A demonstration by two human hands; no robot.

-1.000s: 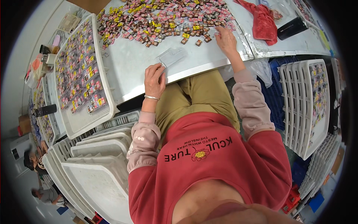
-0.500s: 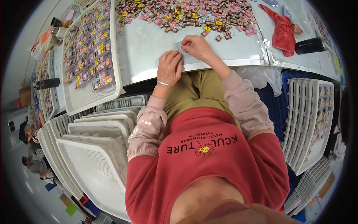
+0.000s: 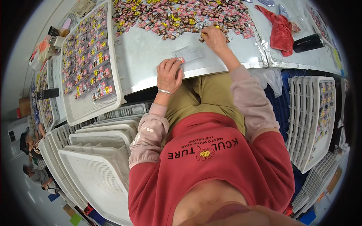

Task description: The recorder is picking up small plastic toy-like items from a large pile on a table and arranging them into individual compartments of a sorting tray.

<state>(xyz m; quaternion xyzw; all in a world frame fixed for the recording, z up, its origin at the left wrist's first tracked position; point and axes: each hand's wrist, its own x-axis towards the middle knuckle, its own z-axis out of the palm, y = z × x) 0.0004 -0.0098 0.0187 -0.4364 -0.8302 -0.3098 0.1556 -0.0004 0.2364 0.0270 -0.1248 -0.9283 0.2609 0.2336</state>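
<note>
A shallow clear plastic case (image 3: 189, 54) lies near the front edge of the white table. My left hand (image 3: 169, 76) has its fingers curled over the case's left end. By those fingertips sits a small pink-and-white square piece (image 3: 181, 60), seemingly inside the case. Farther off, my right hand (image 3: 215, 40) is at the near edge of a wide heap of small printed pieces (image 3: 181, 19) in pink, brown and yellow. Its thumb and fingers pinch a small brownish-yellow piece (image 3: 204, 35), partly covered by the fingers.
To the left, a white mesh tray (image 3: 90, 106) holds rows of filled clear cases. Empty white trays (image 3: 88, 175) lean below it, and more trays (image 3: 304, 120) stack at right. A red cloth (image 3: 281, 35) and black cylinder (image 3: 308, 43) lie at the table's right. People (image 3: 39, 177) are at far left.
My right hand has left the case and moved away and rightward to the heap, where it pinches a piece. My left hand has stayed at the case, now more exposed.
</note>
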